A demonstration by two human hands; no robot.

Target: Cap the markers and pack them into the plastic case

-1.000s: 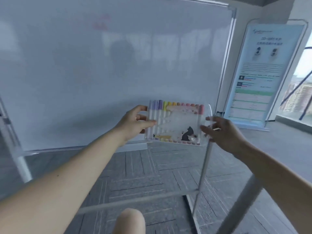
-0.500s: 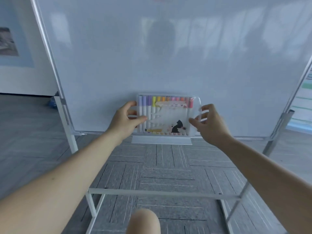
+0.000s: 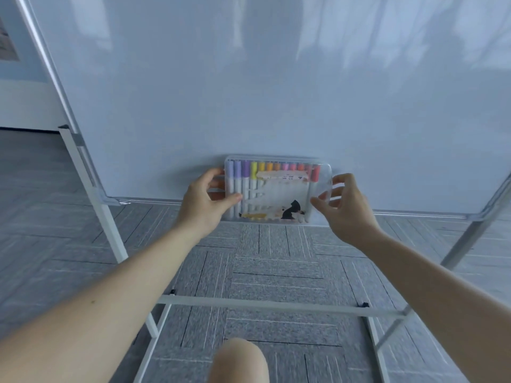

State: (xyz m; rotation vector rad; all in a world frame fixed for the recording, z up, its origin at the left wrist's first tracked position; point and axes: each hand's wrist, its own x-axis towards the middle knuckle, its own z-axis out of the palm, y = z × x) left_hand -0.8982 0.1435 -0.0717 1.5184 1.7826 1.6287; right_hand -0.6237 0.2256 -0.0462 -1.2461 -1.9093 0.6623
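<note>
The clear plastic case [image 3: 277, 192] stands upright against the bottom of the whiteboard, lid facing me, with a cat sticker on the front. Inside it a row of capped markers [image 3: 272, 167] runs from purple through yellow to red. My left hand [image 3: 203, 206] grips the case's left edge, thumb across the front and fingers behind. My right hand [image 3: 349, 209] holds the right edge, thumb tip on the front and fingers curled beside the rim.
The large whiteboard [image 3: 276, 87] fills the view, and its pen ledge [image 3: 154, 201] runs along the bottom edge. White stand legs [image 3: 92, 189] and a crossbar [image 3: 262, 304] stand over grey carpet tiles. My knee [image 3: 239, 362] shows at the bottom.
The view swung from the board's right edge to its middle. Both hands carried the case down and forward until it stood against the board's lower edge.
</note>
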